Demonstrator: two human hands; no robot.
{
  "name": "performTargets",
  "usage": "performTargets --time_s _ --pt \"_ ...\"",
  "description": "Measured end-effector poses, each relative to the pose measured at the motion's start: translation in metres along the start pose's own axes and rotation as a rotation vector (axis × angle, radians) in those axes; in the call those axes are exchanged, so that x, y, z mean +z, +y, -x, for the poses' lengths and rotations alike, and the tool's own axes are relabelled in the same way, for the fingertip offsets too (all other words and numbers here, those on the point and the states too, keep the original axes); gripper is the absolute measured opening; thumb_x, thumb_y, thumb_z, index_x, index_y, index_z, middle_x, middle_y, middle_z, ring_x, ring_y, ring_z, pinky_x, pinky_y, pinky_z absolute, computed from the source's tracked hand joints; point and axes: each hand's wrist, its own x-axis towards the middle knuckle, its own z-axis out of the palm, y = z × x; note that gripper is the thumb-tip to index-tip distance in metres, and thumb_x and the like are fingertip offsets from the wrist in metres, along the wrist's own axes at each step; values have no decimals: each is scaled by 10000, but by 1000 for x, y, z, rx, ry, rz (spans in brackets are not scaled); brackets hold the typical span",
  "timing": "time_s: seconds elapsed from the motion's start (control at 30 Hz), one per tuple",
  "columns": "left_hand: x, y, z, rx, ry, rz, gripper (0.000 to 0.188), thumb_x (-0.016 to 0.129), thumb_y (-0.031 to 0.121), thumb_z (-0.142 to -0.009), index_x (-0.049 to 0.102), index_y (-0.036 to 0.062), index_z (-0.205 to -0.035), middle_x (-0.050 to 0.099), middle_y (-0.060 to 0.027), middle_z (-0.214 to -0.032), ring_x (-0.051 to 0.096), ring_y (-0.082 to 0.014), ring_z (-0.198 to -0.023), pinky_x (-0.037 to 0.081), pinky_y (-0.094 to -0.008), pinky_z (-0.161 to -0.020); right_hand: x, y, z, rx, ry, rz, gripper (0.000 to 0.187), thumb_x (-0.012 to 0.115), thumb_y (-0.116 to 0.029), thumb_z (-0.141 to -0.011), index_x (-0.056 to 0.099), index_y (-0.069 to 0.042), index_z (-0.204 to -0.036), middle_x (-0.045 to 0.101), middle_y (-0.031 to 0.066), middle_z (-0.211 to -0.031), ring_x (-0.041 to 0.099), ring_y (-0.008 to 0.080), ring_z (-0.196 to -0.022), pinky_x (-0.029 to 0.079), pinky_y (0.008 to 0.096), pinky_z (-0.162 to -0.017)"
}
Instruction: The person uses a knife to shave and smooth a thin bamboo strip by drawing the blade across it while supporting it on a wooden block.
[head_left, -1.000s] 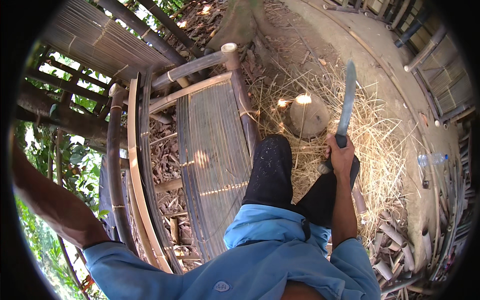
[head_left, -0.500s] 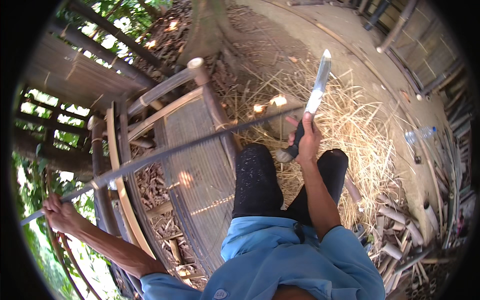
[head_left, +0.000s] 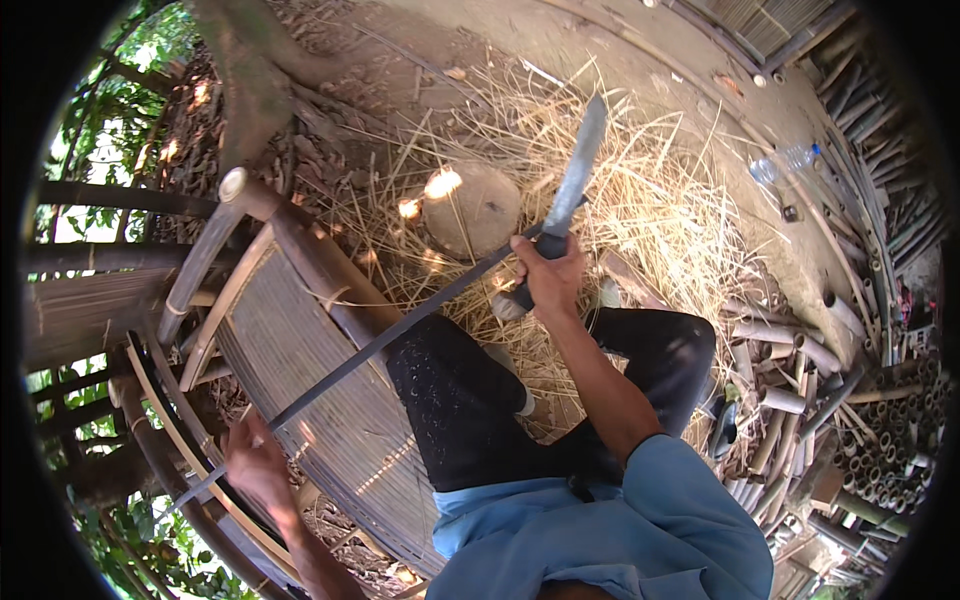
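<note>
A long, thin, dark bamboo strip [head_left: 372, 346] runs slantwise from lower left up to the knife. My left hand [head_left: 257, 468], slightly blurred, is closed around its lower part, and the strip's tail sticks out beyond it. My right hand [head_left: 552, 278] grips the black handle of a large knife [head_left: 577, 165], whose broad steel blade points up and away. Close to that handle, the strip's far end crosses under my right thumb and shows a little past it. Whether the blade touches the strip, I cannot tell.
To my left stands a bamboo bench [head_left: 290, 330] with a slatted seat. Beyond my knees, a round chopping block [head_left: 475, 210] sits among pale straw shavings [head_left: 650, 190]. A plastic bottle [head_left: 785, 163] lies at right, above cut bamboo pieces [head_left: 790, 350]. A tree trunk [head_left: 240, 80] rises far left.
My left hand has come in from the far left, nearer my right hand. The strip now slopes more steeply. My right hand keeps the knife, and the whole view has shifted and turned.
</note>
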Motion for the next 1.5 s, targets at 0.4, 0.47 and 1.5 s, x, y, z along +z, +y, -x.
performTargets --time_s 0.4,0.47,1.5 --pt "259 246 -76 372 -699 578 303 644 330 -992 783 62 -975 674 -191 -667 669 -336 -546 499 -413 -502 -102 64 -125 141 -241 835 489 742 -190 -900 533 -2 -1301 628 85 -779 633 159 -627 526 322 -541" --pt "285 251 -89 322 -753 565 314 655 340 -986 780 51 -989 671 -185 -664 668 -323 -546 500 -408 -516 -136 83 -148 97 -234 983 496 741 -178 -901 523 -18 -1317 660 117 -802 676 201 -670 552 359 -593" --pt "351 269 -68 501 -642 373 234 699 243 -957 765 19 -951 721 -190 -785 688 -349 -630 526 -411 -576 -112 205 -221 -294 -282 931 424 698 -283 -935 502 26 -1149 690 192 -754 698 388 -626 556 467 -567"
